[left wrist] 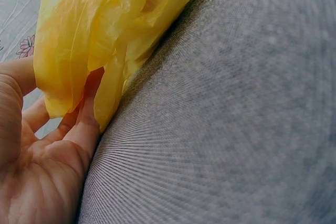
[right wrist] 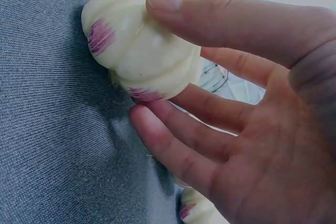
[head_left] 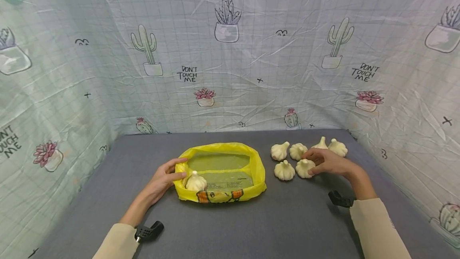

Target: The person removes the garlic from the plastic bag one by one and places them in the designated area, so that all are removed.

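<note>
A yellow plastic bag [head_left: 259, 171] lies with its mouth spread wide, facing up. My left hand [head_left: 162, 180] grips its left edge; in the left wrist view the thumb and fingers stand on either side of the crumpled yellow film [left wrist: 68, 40]. One white garlic bulb [head_left: 195, 182] sits inside the bag at the left front. To the right of the bag, my right hand [head_left: 332, 163] holds a garlic bulb [head_left: 304, 168] of the front row. The right wrist view shows the thumb over this purple-streaked bulb [right wrist: 142, 40] and fingers curled on its far side.
Several more garlic bulbs surround the right hand: one at the front [head_left: 284, 170], others behind, including a back left bulb [head_left: 279, 151] and a far right bulb [head_left: 338, 148]. A grey cloth [head_left: 230, 231] covers the table. Cactus-print curtains [head_left: 258, 59] enclose its back and sides.
</note>
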The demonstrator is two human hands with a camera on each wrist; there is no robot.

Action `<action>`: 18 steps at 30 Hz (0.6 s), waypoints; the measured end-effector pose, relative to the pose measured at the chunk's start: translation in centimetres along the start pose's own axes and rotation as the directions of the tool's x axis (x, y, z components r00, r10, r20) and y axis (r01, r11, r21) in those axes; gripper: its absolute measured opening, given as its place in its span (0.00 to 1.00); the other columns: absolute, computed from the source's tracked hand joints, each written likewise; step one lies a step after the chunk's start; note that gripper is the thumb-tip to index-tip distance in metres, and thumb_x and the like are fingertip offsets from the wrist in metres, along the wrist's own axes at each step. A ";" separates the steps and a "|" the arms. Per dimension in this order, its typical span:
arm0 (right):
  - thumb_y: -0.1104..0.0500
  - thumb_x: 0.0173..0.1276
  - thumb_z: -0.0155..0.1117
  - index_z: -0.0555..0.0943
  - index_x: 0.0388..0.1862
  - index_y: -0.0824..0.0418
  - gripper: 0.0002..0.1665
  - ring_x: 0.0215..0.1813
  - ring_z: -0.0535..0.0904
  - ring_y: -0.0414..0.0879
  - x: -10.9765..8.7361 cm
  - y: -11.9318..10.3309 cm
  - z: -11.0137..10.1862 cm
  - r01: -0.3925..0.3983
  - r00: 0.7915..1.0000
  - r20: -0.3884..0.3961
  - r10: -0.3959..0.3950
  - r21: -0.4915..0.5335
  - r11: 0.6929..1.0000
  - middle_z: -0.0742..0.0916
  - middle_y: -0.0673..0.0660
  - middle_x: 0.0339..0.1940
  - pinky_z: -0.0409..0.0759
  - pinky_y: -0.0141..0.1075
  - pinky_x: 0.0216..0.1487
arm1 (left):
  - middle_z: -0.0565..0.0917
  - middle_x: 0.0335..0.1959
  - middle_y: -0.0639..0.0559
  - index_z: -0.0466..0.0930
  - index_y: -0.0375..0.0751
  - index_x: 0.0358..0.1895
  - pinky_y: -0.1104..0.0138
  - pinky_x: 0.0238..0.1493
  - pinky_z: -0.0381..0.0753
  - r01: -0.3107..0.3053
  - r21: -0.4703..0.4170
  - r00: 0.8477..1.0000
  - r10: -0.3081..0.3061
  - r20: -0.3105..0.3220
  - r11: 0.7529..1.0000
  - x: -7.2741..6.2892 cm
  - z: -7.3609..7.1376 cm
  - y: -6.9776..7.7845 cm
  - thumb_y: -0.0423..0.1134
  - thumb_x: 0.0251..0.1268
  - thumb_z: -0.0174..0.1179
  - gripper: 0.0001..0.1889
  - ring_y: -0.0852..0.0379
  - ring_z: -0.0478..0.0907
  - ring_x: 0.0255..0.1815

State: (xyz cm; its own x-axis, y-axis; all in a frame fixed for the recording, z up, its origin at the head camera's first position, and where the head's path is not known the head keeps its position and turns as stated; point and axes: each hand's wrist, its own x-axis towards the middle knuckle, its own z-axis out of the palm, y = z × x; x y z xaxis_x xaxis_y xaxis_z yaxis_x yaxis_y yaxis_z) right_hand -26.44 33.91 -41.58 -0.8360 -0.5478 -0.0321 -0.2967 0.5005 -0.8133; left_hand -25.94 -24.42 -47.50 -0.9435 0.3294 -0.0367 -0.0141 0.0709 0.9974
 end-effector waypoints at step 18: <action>0.63 0.67 0.72 0.72 0.63 0.75 0.31 0.68 0.74 0.73 -0.1 0.0 -0.1 -0.019 1.000 -0.008 0.019 -0.005 1.000 0.79 0.78 0.65 0.84 0.36 0.52 | 0.67 0.75 0.31 0.60 0.35 0.79 0.64 0.51 0.86 -0.007 -0.015 1.000 0.007 0.015 1.000 -0.1 0.0 0.0 0.34 0.74 0.61 0.34 0.59 0.81 0.56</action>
State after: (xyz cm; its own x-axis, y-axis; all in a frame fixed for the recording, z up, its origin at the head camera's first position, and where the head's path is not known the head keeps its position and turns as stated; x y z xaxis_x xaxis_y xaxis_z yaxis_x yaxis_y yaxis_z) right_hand -26.41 34.01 -41.52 -0.8451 -0.5329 -0.0432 -0.2827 0.5140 -0.8098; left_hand -25.83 -24.45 -47.47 -0.9386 0.3437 -0.0307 -0.0126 0.0548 0.9984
